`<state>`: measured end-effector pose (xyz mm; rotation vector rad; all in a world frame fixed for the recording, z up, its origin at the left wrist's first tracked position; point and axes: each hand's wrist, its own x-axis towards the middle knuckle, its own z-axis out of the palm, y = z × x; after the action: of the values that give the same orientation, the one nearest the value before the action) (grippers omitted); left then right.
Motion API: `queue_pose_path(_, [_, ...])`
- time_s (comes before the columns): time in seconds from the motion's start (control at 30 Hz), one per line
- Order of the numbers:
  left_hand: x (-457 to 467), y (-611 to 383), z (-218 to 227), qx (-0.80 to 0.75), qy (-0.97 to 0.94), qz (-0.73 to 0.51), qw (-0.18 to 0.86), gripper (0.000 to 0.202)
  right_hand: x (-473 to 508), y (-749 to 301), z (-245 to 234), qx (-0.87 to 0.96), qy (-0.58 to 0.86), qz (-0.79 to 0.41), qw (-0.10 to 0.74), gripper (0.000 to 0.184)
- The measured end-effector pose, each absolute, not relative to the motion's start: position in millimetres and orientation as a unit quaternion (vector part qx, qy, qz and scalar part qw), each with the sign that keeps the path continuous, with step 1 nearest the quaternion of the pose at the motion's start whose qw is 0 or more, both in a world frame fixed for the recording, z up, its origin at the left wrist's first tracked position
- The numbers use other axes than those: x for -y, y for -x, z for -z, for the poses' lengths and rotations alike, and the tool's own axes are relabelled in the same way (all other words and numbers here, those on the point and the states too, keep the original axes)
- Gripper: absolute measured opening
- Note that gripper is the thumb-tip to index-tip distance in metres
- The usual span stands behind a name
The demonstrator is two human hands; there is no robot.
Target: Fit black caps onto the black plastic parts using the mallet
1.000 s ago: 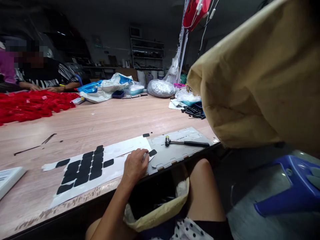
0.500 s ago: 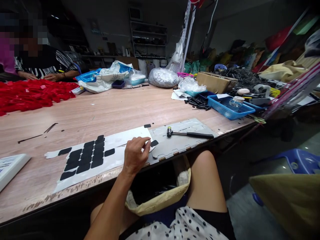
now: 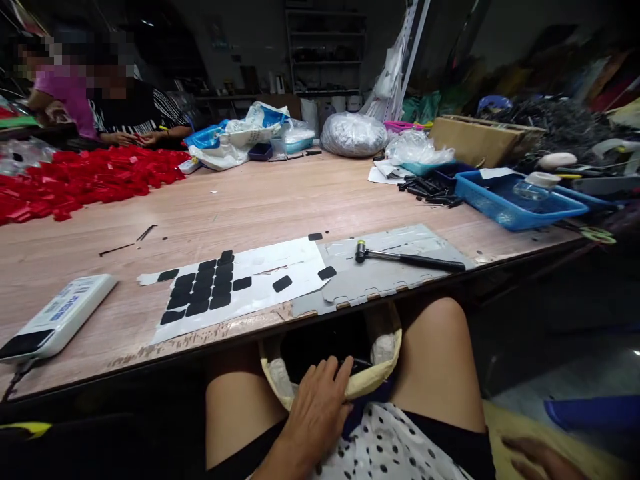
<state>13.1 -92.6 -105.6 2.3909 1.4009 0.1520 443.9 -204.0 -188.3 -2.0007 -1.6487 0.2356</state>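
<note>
My left hand [image 3: 320, 407] is down at my lap, closed over the near rim of a cream-coloured bag [image 3: 373, 380], its fingers on the inner side. The bag's dark inside shows little. At the lower right edge my right hand [image 3: 545, 457] is partly in view and slightly blurred, fingers apart, in front of a yellowish sack [image 3: 505, 427]. On the table lies a white sheet [image 3: 270, 260] with a block of black rounded patches [image 3: 203, 287]. A single patch [image 3: 283, 284] sits apart on it, and another [image 3: 327, 273] overlaps its right edge.
A hammer [image 3: 410, 259] rests on a grey board [image 3: 380, 287] by the table's front edge. A white box-shaped device [image 3: 65, 313] lies left. Red pieces [image 3: 100, 177] are heaped far left, near co-workers. At right stand a blue tray [image 3: 520, 207] and a cardboard box [image 3: 475, 140].
My left hand has moved from the white sheet down to the bag's rim. My right hand has come into view at lower right. The view has shifted, showing more of the white device.
</note>
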Motion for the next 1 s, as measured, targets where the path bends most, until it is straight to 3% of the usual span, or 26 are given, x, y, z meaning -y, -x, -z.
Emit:
queue_pose_path(0.1, [97.1,-19.7,110.0,-0.495,-0.842,-0.01,0.215,0.035,160.7,-440.0,166.2,0.634,0.715,-0.14,0.259,0.027])
queue_pose_path(0.27, [111.3,-20.2,119.2,-0.437,-0.87,0.002,0.228,0.015,96.6,-366.6,114.6,0.684,0.651,-0.092,0.318,0.028])
queue_pose_path(0.5, [119.2,-11.6,122.4,-0.412,-0.889,0.006,0.199,0.019,53.1,-273.9,130.0,0.612,0.674,-0.294,0.291,0.047])
queue_pose_path(0.63, [118.8,-7.9,98.7,-0.396,-0.891,-0.072,0.208,0.016,41.8,-251.0,148.8,0.553,0.697,-0.348,0.294,0.035])
queue_pose_path(0.77, [93.9,2.2,52.8,-0.405,-0.859,-0.241,0.197,0.04,37.6,-249.8,168.5,0.458,0.694,-0.403,0.382,0.032])
queue_pose_path(0.87, [42.7,18.1,0.9,-0.455,-0.794,-0.391,0.095,0.058,36.3,-253.9,177.2,0.417,0.678,-0.435,0.422,0.031])
queue_pose_path(1.0, [-33.6,42.9,-71.3,-0.457,-0.703,-0.545,-0.033,0.097,35.4,-254.7,176.2,0.422,0.687,-0.417,0.419,0.033])
